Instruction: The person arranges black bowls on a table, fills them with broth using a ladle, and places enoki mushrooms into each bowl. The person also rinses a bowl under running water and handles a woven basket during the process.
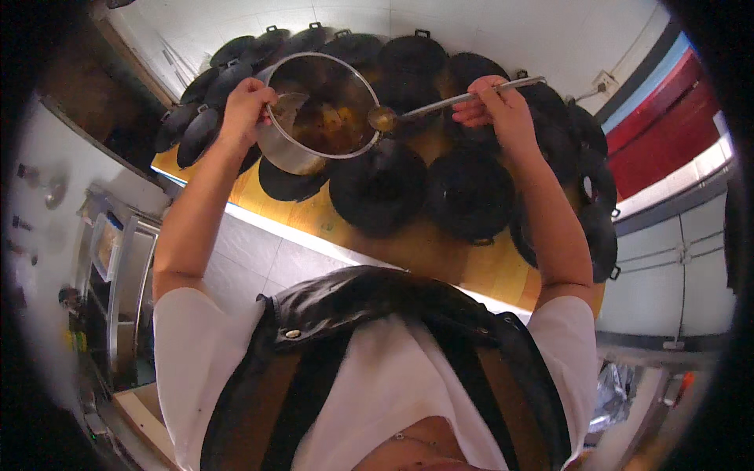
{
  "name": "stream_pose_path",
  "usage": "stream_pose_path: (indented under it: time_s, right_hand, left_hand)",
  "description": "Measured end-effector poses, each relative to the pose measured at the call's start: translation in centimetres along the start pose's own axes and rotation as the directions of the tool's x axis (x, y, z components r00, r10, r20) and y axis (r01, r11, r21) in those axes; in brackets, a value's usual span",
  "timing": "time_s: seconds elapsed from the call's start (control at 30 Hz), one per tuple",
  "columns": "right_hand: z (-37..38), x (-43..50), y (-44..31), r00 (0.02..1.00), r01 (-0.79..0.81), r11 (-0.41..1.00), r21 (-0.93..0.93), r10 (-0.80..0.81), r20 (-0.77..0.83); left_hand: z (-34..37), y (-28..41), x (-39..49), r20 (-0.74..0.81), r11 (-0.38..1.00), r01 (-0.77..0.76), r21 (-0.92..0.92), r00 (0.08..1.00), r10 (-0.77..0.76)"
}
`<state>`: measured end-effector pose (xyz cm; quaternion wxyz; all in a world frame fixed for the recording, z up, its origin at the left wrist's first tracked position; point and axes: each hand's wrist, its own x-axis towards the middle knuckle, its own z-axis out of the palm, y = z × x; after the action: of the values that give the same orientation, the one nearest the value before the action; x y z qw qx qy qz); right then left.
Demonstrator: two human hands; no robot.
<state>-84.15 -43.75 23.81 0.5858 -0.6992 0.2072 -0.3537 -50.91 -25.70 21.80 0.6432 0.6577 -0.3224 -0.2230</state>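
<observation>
My left hand [247, 109] grips the left rim of a large metal pot [294, 154], which is tilted so that its mouth faces me. Inside lies a dark brown liquid [318, 123] with yellowish pieces in it. A long-handled metal ladle [436, 106] is in my right hand [492, 106], its handle running up to the right. The ladle's bowl is at the pot's right rim and holds something brownish; whether it touches the rim I cannot tell. Below both hands stand several round black pans, among them one black pan [378, 188] just under the ladle and another black pan [470, 191] to its right.
The pans crowd a yellow wooden table [353, 232], some overlapping, up to a white wall [436, 17]. A wall socket [605, 82] with a plugged cord is at the upper right. A metal shelf rack [126, 294] stands to the left. Grey floor tiles [259, 253] show before the table.
</observation>
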Motion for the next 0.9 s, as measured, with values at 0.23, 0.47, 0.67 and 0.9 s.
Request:
stream_pose_path:
  time_s: [0.23,0.47,0.67,0.9]
  right_hand:
    - [3.4,-6.0,1.0,0.881,0.448,0.773,-0.449,-0.467,0.076]
    - [8.5,-7.1,4.0,0.997,0.024,0.974,-0.223,-0.007,0.075]
    - [12.1,-3.6,7.9,0.712,0.678,0.337,-0.653,-0.522,0.470]
    - [10.0,2.7,5.9,0.991,-0.058,0.979,-0.198,0.032,-0.129]
  left_hand:
    - [-3.2,-1.2,1.5,0.056,1.000,0.026,-0.007,0.998,-0.026]
    - [-3.5,-2.3,2.0,0.097,0.999,0.022,-0.036,0.995,-0.019]
    - [-2.4,-2.8,2.5,0.114,0.995,0.038,-0.088,0.993,-0.028]
    - [-1.1,-2.8,4.1,0.083,0.995,0.057,-0.079,0.995,-0.050]
